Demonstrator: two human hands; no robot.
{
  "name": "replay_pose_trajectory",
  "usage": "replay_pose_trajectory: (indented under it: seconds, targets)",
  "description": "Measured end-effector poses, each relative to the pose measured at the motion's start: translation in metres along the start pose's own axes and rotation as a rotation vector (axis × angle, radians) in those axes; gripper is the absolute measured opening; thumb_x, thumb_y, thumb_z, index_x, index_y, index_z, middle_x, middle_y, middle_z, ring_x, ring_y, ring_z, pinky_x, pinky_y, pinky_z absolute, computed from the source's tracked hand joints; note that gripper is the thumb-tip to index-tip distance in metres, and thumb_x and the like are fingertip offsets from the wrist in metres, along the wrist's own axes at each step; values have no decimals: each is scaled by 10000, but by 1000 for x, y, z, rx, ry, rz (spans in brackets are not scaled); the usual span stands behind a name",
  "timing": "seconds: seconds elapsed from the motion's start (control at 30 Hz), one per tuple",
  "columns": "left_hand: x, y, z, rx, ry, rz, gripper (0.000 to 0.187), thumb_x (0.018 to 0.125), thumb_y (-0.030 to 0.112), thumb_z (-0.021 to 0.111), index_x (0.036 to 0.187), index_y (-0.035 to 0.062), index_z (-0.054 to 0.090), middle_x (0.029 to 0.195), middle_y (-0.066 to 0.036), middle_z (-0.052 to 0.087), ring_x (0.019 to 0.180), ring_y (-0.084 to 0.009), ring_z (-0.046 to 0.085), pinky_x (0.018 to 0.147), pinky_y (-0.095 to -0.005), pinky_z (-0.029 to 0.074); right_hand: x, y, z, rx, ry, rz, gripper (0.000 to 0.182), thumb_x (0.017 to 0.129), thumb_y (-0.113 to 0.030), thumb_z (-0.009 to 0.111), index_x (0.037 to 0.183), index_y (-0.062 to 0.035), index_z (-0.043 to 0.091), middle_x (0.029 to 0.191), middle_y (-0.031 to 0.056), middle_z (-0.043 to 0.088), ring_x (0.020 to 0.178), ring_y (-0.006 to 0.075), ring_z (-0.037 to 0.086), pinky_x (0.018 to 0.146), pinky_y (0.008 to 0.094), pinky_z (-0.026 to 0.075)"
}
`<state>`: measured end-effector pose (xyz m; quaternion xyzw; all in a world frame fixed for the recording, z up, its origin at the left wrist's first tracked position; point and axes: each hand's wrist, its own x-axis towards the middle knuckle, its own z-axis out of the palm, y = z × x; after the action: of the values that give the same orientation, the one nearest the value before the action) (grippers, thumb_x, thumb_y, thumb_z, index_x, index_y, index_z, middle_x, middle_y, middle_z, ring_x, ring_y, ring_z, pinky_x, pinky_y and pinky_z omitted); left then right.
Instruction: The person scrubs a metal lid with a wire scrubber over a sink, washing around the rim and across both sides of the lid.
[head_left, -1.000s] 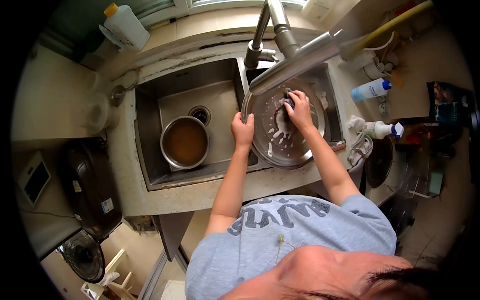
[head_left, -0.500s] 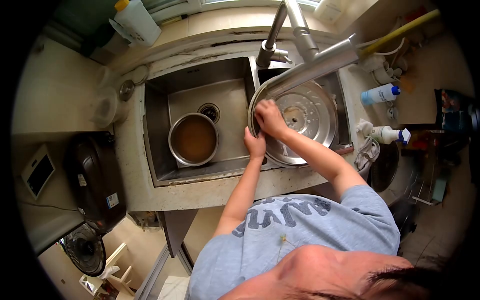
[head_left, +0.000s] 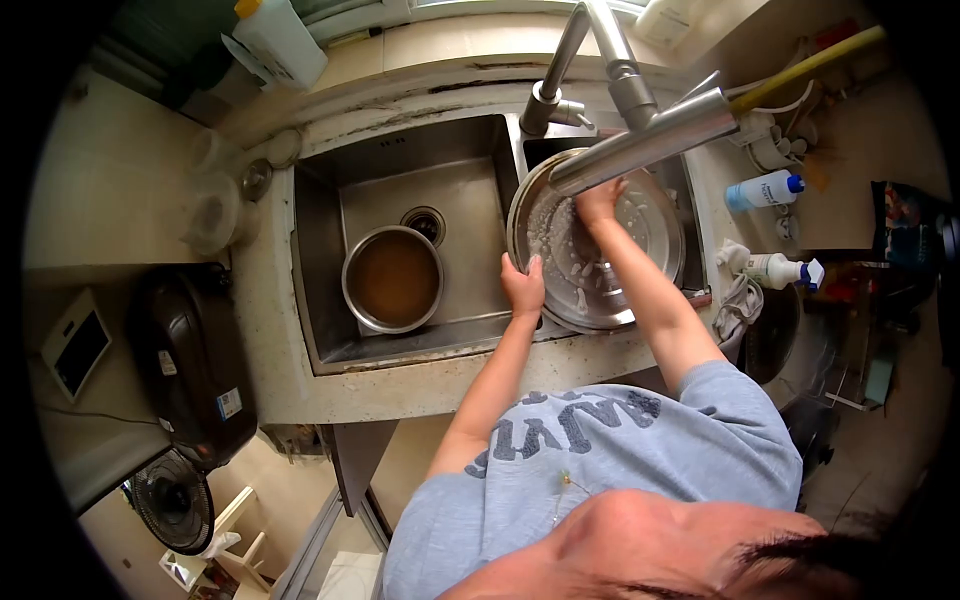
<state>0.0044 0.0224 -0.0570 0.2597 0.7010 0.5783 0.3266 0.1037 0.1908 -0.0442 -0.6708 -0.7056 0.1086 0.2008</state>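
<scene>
A round metal lid or pan [head_left: 560, 240] with white suds on it is tilted over the right sink basin. Its near-left rim is in my left hand [head_left: 524, 286], thumb on the inner side. My right hand [head_left: 600, 203] is at the upper part of the soapy surface, under the faucet spout [head_left: 650, 140]; its fingers are partly hidden, and whether it holds anything is unclear. Another wide round metal piece [head_left: 665, 225] lies beneath in the basin. In the left basin [head_left: 465, 190] stands a metal pot [head_left: 392, 280] of brownish liquid, beside the drain.
Right of the sink are a white-and-blue bottle [head_left: 765, 190], a spray bottle [head_left: 780, 270] and a crumpled cloth [head_left: 738, 305]. A dark appliance [head_left: 190, 365] stands at the left. A white jug [head_left: 280, 45] is on the back ledge.
My right hand has moved from the left rim rightward and up across the soapy surface. The metal piece now shows more of its sudsy face. My left hand has shifted slightly right.
</scene>
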Motion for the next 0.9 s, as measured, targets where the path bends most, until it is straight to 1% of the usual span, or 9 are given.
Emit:
replay_pose_trajectory:
  seconds: [0.13, 0.27, 0.4, 0.5, 0.6, 0.67, 0.73, 0.83, 0.9]
  targets:
    - [0, 27, -1, 25, -12, -33, 443, 729, 130, 665, 1050, -109, 476, 895, -240, 601, 827, -318, 595, 767, -355, 452, -64, -59, -29, 173, -134, -488, 190, 718, -85, 585, 905, -56, 591, 957, 171, 581, 885, 378, 514, 781, 477, 370]
    - [-6, 16, -5, -19, -6, -31, 388, 721, 123, 680, 989, -90, 498, 864, -162, 604, 805, -203, 549, 761, -326, 441, 3, -4, -21, 234, 64, -53, 76, 742, -39, 541, 789, -61, 596, 853, 153, 545, 777, 337, 487, 682, 445, 413]
    - [-1, 24, 0, -73, -27, -97, 352, 722, 111, 674, 967, -77, 506, 863, -155, 604, 803, -197, 550, 758, -316, 440, -48, -40, -36, 271, -59, -547, 47, 686, 0, 548, 722, -26, 562, 845, 160, 559, 746, 353, 495, 688, 454, 402]
    - [-3, 16, 0, -48, -17, -67, 339, 719, 103, 672, 959, -72, 510, 847, -148, 605, 768, -197, 552, 732, -316, 446, -1, 23, -12, 177, 43, -93, 64, 688, 5, 524, 718, -27, 571, 807, 159, 559, 753, 342, 490, 698, 425, 404]
    - [-2, 20, 1, -65, -17, -53, 334, 722, 101, 670, 958, -70, 509, 838, -144, 605, 753, -194, 550, 720, -317, 449, -9, 13, 0, 94, 106, -58, 90, 670, 15, 531, 721, -16, 599, 822, 170, 563, 754, 356, 485, 685, 438, 411]
    - [0, 33, 0, -65, -35, -108, 345, 720, 107, 674, 962, -74, 506, 842, -147, 606, 759, -201, 553, 725, -319, 448, -42, -31, -29, 174, -72, -467, 103, 645, 18, 547, 729, -5, 602, 832, 199, 573, 795, 368, 497, 723, 436, 419]
    - [-2, 34, -3, 16, -22, -88, 353, 719, 114, 676, 963, -76, 505, 841, -157, 607, 761, -211, 563, 726, -324, 449, -29, -33, -40, 161, 265, -650, 94, 657, 3, 554, 735, -6, 606, 804, 210, 565, 801, 370, 503, 713, 439, 427]
    - [-2, 23, -2, -21, -32, -64, 354, 720, 115, 678, 967, -71, 507, 839, -168, 608, 763, -222, 574, 725, -330, 451, 4, 23, -7, 155, 75, -77, 133, 674, -6, 546, 794, 14, 600, 888, 228, 541, 857, 402, 506, 735, 472, 428]
    - [-1, 25, 2, 12, -25, -49, 343, 722, 108, 675, 966, -67, 509, 836, -167, 608, 763, -219, 575, 723, -329, 452, -19, 0, -7, -25, 218, -427, 223, 670, 7, 547, 886, 28, 596, 1014, 260, 510, 938, 434, 485, 801, 477, 415]
